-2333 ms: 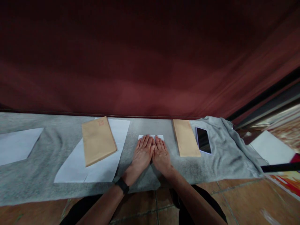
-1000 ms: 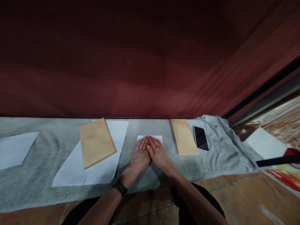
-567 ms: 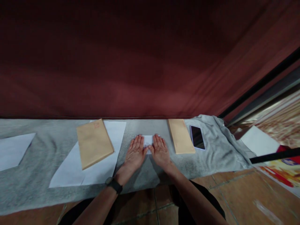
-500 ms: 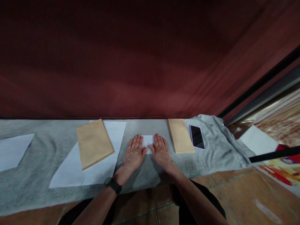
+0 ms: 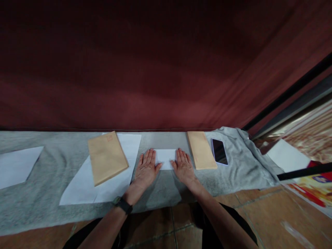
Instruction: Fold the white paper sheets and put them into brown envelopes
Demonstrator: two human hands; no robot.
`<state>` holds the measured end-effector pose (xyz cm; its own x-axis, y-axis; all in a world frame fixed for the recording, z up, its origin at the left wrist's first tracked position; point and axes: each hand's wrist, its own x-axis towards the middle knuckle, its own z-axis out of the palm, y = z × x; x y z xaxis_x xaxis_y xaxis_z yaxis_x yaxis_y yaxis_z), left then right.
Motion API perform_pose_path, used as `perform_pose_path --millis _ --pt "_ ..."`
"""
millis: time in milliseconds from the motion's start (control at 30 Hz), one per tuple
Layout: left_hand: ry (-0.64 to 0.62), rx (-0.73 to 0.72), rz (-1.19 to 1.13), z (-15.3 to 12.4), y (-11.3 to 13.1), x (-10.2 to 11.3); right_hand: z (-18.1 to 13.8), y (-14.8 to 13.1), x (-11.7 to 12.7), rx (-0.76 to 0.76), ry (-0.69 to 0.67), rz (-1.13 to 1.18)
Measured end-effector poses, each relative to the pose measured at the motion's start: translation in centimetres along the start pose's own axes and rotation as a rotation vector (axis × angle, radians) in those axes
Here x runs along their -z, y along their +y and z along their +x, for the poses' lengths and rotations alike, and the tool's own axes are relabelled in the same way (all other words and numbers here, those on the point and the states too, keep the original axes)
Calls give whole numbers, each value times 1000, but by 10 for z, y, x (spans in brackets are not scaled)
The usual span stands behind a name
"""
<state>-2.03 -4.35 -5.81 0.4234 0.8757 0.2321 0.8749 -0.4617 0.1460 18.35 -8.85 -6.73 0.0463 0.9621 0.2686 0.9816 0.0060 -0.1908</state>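
Observation:
A small white folded-looking sheet of paper [image 5: 166, 159] lies flat on the grey cloth in front of me. My left hand [image 5: 146, 168] presses palm down on its left end, fingers stretched out. Flat on its right end rests my right hand [image 5: 184, 166], thumb pointing inward. The middle of the paper shows between the two thumbs; both ends are hidden under the hands. Left of my left hand, a stack of brown envelopes [image 5: 107, 157] sits on larger white sheets [image 5: 77, 192]. Close to my right hand is another brown envelope stack [image 5: 202, 150].
A phone [image 5: 219, 152] lies right of the right-hand envelopes. More white paper [image 5: 18, 167] is at the far left. The grey cloth [image 5: 233, 176] is wrinkled at its right end. A dark red curtain [image 5: 155, 86] hangs behind, and a black bar [image 5: 306, 171] crosses at right.
My hands have slid apart along the paper, the right one moving right, so more of its middle shows. The view has shifted slightly.

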Motion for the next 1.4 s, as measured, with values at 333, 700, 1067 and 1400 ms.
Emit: perform_pose_path --millis 333,700,1067,1400 --pt "-145 -279 -56 -6 16 14 0 8 2 35 -13 27" --pt "-105 -225 -195 9 -4 24 14 27 13 41 -66 203" --pt "95 291 -1124 31 -10 39 29 32 25 -69 -90 774" --pt "171 338 -832 29 -7 13 30 12 25 -264 -137 368"
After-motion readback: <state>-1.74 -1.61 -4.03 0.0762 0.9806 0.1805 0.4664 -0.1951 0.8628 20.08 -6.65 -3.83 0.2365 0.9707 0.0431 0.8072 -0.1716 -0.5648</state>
